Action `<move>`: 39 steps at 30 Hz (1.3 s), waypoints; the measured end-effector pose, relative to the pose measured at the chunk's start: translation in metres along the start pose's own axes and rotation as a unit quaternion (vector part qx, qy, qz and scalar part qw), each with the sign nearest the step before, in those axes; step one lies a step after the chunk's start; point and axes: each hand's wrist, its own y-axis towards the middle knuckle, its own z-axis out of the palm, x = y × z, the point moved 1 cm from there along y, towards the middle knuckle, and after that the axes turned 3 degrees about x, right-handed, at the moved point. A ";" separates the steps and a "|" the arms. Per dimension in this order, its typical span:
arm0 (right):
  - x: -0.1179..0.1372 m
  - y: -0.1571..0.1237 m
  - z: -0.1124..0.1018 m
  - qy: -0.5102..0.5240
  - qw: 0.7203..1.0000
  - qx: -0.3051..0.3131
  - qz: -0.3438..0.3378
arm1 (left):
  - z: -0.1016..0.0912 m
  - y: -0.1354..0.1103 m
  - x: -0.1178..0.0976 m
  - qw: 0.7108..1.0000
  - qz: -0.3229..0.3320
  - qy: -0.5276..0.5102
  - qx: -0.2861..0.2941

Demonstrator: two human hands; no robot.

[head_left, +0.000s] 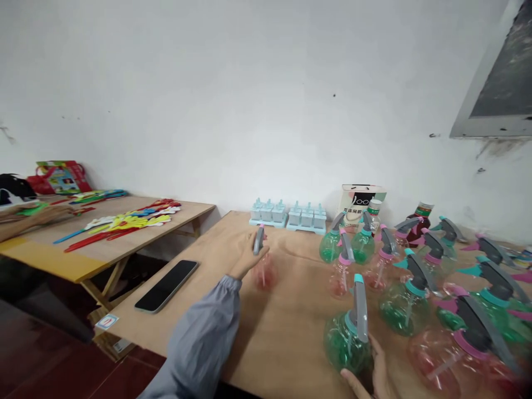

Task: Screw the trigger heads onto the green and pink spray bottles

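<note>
My left hand (246,259) is closed around the grey head of a pink spray bottle (265,272), which stands upright or nearly so at the middle of the table and looks slightly blurred. At the table's near side, my right hand (379,366) curls round the lower right of a green spray bottle (343,341) with a grey lever and a turquoise nozzle. Part of that hand is cut off by the lower frame edge. Several more green and pink spray bottles (405,310) crowd the right side, beside and beyond my right hand.
A black phone (167,285) lies left of my sleeve. Pale blue ice-pop moulds (268,213), a printed box (347,202) and a dark bottle (419,221) stand by the wall. On the left table (95,260) lie colourful hand-shaped items (128,221); another person's hands (45,219) work there.
</note>
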 end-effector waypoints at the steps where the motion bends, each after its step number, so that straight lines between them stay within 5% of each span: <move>1: 0.001 0.001 -0.003 -0.022 1.000 -0.005 -0.011 | 0.000 -0.013 -0.004 0.998 0.021 -0.050 0.012; 5: 0.016 0.003 -0.010 -0.068 0.997 -0.020 -0.043 | 0.005 -0.044 -0.021 0.968 0.045 -0.244 0.022; 11: 0.021 0.002 -0.002 -0.024 0.999 -0.034 0.002 | 0.016 -0.058 -0.042 0.946 0.031 -0.321 0.029; 20: 0.019 0.003 -0.002 0.014 0.999 -0.030 0.020 | 0.021 -0.067 -0.053 0.947 0.045 -0.306 0.084; 24: 0.019 0.002 -0.001 0.005 0.999 -0.027 0.017 | 0.022 -0.068 -0.055 0.939 0.020 -0.337 0.058; 28: 0.019 0.002 0.000 0.036 0.999 -0.007 0.028 | 0.022 -0.070 -0.060 0.947 0.043 -0.301 0.108; 32: 0.021 0.002 0.000 0.048 0.998 -0.003 0.039 | 0.019 -0.072 -0.064 0.954 0.021 -0.288 0.077; 36: 0.025 0.004 -0.003 0.018 0.999 -0.018 0.019 | 0.011 -0.074 -0.068 0.968 0.066 -0.209 0.120; 39: 0.029 0.006 -0.007 -0.033 0.998 -0.044 -0.016 | 0.006 -0.074 -0.066 0.981 0.090 -0.158 0.072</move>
